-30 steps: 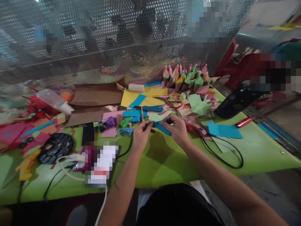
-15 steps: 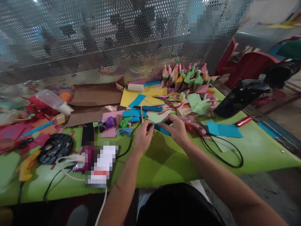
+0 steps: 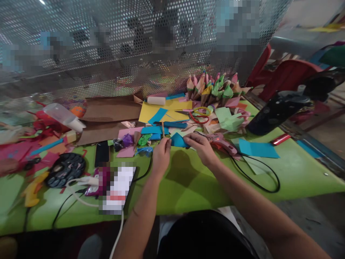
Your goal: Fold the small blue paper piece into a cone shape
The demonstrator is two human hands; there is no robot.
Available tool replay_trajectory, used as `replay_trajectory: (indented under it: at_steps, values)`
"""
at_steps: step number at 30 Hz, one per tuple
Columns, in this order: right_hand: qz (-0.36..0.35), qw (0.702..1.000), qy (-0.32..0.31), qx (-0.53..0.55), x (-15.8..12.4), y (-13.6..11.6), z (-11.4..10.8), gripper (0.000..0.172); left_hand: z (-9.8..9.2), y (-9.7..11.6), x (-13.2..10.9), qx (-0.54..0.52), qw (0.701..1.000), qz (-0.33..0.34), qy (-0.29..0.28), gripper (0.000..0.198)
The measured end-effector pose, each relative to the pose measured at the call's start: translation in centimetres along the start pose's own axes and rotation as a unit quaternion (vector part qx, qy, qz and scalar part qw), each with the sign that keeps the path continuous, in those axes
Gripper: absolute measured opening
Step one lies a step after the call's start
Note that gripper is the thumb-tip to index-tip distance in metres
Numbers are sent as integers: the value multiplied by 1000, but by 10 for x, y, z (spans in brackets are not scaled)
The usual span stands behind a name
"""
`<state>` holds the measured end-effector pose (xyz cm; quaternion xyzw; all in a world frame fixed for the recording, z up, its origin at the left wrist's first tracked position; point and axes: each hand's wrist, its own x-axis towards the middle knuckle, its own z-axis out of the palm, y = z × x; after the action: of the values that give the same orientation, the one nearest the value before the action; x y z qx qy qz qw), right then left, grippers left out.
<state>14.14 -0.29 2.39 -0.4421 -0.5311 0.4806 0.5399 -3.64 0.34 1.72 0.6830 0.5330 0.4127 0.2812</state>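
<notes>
Between my hands is a small piece of blue paper (image 3: pixel 178 140), folded to a peak at its upper edge and raised over the green table (image 3: pixel 185 187). My left hand (image 3: pixel 161 153) pinches its left end; my right hand (image 3: pixel 201 146) pinches the right corner between thumb and fingers. Just beyond my left fingers a thin wooden stick (image 3: pixel 162 126) points away from me; whether it touches them I cannot tell. To the right of my right hand lies a pink glue gun (image 3: pixel 223 143) with a small red light and a black cord.
Paper cones (image 3: pixel 212 86) stand at the back. Yellow sheets (image 3: pixel 151 113), brown sheets (image 3: pixel 111 109) and a blue sheet (image 3: pixel 258 148) lie around. A black bottle (image 3: pixel 275 111) is at right. At left are a phone (image 3: pixel 118 190), a black tray (image 3: pixel 66 169) and a clear bottle (image 3: pixel 61 115).
The blue paper has turned from a slanted strip to a peaked face toward me. My hands have spread slightly apart, both still pinching it.
</notes>
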Motion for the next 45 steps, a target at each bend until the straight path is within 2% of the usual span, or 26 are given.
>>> replay_trajectory:
  at_steps: [4,8,10,13,16,18,20,22,24,27,29,36,39,45]
  values:
    - [-47,999,6,13,-2,-3,-7,42,3,-7,6,-150,985,-79,-35,39]
    - [-150,983,-42,-102,-2,-6,-11,54,6,-10,8,-257,948,-157,-100,45]
    - [-192,968,-58,-153,-1,-6,-10,52,7,-10,7,-288,930,-181,-137,48]
    - [-190,960,-43,-201,1,-2,-9,38,7,-9,4,-291,920,-184,-187,49]
    - [-147,969,-12,-199,3,1,-9,47,7,-7,2,-241,932,-146,-228,44]
    - [-106,982,-5,-157,5,2,-9,50,6,-4,2,-182,958,-84,-204,40]
    - [-48,995,-6,-89,5,2,-9,50,4,0,2,-113,983,3,-148,35]
    - [11,1000,-8,-15,6,1,-8,51,3,4,1,-48,988,80,-121,34]
    - [51,998,-2,40,6,0,-7,52,2,7,0,-1,983,117,-138,34]
    - [74,995,7,72,5,-1,-6,53,2,8,-3,21,977,107,-184,29]
    - [75,994,10,77,4,-1,-4,52,2,8,-4,12,977,91,-195,27]
    - [41,995,34,83,4,-2,-4,52,3,6,-2,-36,987,62,-143,25]
    - [29,996,54,69,5,-1,-6,56,3,6,-2,-61,986,47,-146,27]
    - [27,997,23,68,4,-7,-6,58,3,6,0,-115,981,19,-155,26]
